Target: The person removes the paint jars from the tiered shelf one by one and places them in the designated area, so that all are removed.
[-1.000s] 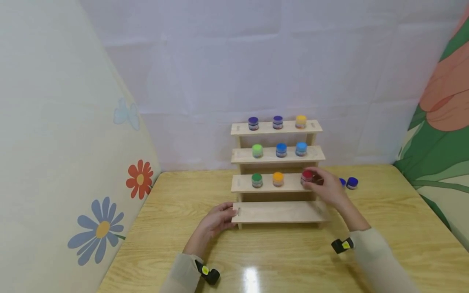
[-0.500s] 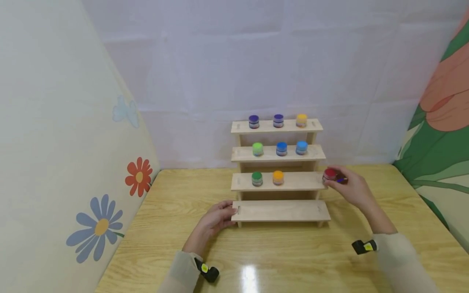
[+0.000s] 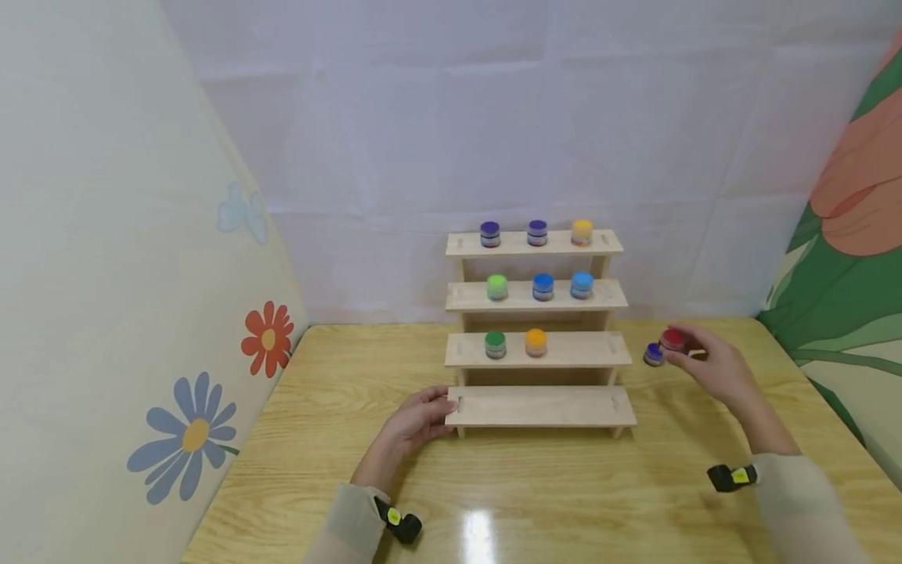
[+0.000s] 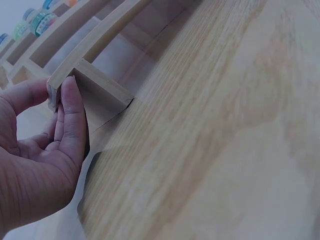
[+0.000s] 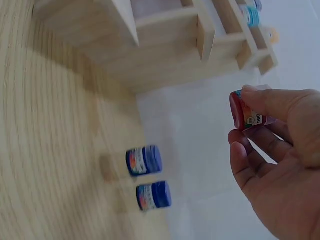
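Observation:
My right hand pinches a small paint jar with a red lid, held right of the stepped wooden display rack. In the right wrist view the thumb and fingers grip the red jar by its sides, above the table. Two blue-lidded jars stand below it; the head view shows one blue jar beside the red one. My left hand holds the left end of the rack's lowest shelf. In the left wrist view its thumb and index finger pinch the shelf end.
On the third shelf stand a dark green jar and an orange jar. Above are light green, blue and light blue jars, then two purple and a yellow one. A white cloth hangs behind.
The right hand has carried the red-lidded jar off the third shelf, rightward to beside the blue jars. The left hand keeps its hold on the lowest shelf.

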Available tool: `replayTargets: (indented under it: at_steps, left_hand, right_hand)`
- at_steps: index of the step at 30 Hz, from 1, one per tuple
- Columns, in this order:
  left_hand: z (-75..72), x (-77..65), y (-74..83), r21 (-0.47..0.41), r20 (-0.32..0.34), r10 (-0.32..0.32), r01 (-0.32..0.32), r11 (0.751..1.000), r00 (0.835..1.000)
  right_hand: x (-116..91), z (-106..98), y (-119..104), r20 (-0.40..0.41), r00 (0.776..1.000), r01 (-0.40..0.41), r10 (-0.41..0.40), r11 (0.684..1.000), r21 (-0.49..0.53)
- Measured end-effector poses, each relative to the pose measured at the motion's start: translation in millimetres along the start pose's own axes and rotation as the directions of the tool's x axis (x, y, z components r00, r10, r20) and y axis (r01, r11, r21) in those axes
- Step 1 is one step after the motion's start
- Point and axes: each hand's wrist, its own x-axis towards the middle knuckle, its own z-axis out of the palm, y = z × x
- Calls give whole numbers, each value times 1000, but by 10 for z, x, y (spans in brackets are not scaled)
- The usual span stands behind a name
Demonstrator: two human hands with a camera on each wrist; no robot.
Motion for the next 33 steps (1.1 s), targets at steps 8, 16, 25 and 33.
replayTargets:
  at_steps: [8,16,25,33]
  left_hand:
    - [-3,-1,-6,-2,-3,3,-3,1000,1000]
    - [-2,-15,-15,-11,-4,0,0,1000,1000]
    - [-1,-5,-17,-11,0,3,-3,1000,1000]
    - [-18,-6,-30,-15,13,5,-5,1000,1000]
  right_hand:
    - [27,-61,305,20,998,-62,62,998,-31]
    - [28,-59,619,28,994,-103,103,995,-8]
    - [63,-20,902,64,968,-250,244,960,121]
    - [72,57,1048,84,937,-348,338,895,280]
